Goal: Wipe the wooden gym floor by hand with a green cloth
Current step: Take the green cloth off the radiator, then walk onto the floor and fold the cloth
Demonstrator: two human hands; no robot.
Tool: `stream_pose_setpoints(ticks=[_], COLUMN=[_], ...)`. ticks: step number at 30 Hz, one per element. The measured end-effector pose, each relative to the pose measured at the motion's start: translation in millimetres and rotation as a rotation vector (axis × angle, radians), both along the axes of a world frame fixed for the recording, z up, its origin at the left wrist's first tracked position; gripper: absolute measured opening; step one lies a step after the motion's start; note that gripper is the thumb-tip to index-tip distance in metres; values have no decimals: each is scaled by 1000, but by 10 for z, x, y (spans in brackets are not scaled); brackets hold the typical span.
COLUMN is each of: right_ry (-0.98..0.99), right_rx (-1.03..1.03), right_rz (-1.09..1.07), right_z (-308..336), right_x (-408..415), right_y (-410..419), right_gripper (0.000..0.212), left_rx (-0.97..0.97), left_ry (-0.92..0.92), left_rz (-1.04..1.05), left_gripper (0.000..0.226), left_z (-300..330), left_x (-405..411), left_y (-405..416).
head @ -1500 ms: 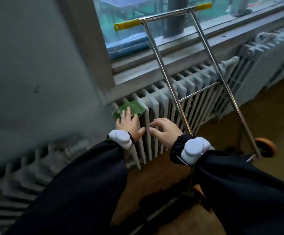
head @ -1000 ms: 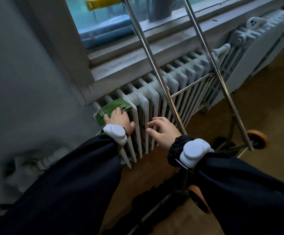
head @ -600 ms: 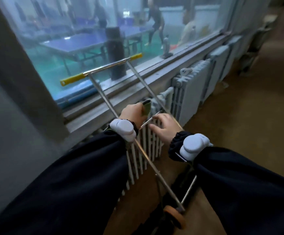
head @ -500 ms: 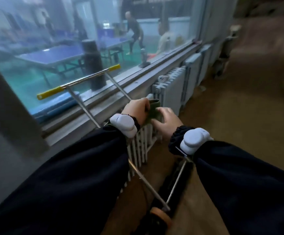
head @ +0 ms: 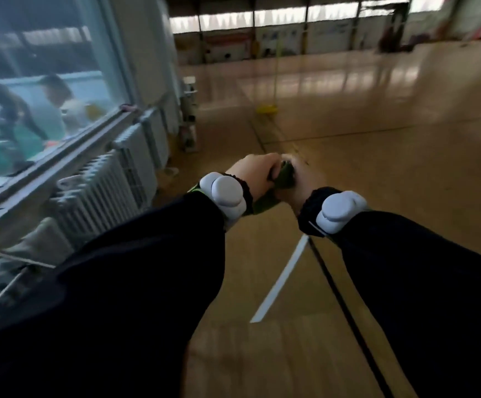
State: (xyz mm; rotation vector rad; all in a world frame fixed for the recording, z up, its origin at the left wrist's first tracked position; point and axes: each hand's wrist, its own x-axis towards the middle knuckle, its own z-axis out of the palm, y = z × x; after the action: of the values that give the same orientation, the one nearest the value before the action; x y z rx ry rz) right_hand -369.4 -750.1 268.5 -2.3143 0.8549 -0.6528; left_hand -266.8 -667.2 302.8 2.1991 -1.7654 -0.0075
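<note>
Both arms in dark sleeves reach forward, raised above the wooden floor, the wrists close together, each with a white band device. The left hand is curled into a fist round the green cloth; the right hand, blurred, also closes on it from the other side, so the cloth sits bunched between the two hands, off the floor. Radiators run under the window at left. No writing is legible.
</note>
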Motion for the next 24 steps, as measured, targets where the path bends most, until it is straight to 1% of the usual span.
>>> stream_pose_setpoints(ticks=[1, 2, 5, 8, 10, 12, 13, 15, 17, 19, 21, 23, 24], right_ry=[24, 51, 107, 223, 237, 251, 269, 304, 293, 277, 321, 354, 377], right_rx=[-21, -18, -4, 22, 49, 55, 65, 77, 92, 122, 126, 146, 167], right_rz=[19, -7, -113, -239, -293, -331, -368, -405, -446, -491, -526, -552, -563], right_z=[-1, -7, -67, -207, -311, -424, -489, -621, -741, -876, -989, -1050, -1087], right_x=[-113, -339, -1140, -1932, -2396, -2761, -3041, -3351, -3607, -3816, -4002, -4135, -4221], right_y=[-81, -238, -712, -1136, -1368, -1540, -1650, -1771, -1865, -1964, -2034, -2043, -2054], right_gripper=[24, 15, 9, 12, 13, 11, 11, 8, 9, 13, 23, 31, 29], left_rx=[7, 13, 57, 90, 89, 87, 110, 170, 241, 280, 298, 309, 320], left_ry=[-11, -18, -29, 17, 94, 162, 193, 211, 164, 101, 68, 40, 37], left_rz=[-19, -51, -160, -247, -279, -323, -360, -403, -418, -440, -487, -531, -554], left_gripper=[23, 19, 16, 19, 23, 31, 37, 46, 42, 26, 13, 16, 20], left_z=[-19, -35, -143, -310, -450, -588, -667, -788, -910, -1057, -1189, -1257, -1288], left_x=[-105, -315, -1022, -1722, -2148, -2487, -2752, -3013, -3226, -3383, -3540, -3657, -3735], left_y=[-92, -273, -853, -1393, -1684, -1885, -2041, -2193, -2357, -2505, -2670, -2781, -2837])
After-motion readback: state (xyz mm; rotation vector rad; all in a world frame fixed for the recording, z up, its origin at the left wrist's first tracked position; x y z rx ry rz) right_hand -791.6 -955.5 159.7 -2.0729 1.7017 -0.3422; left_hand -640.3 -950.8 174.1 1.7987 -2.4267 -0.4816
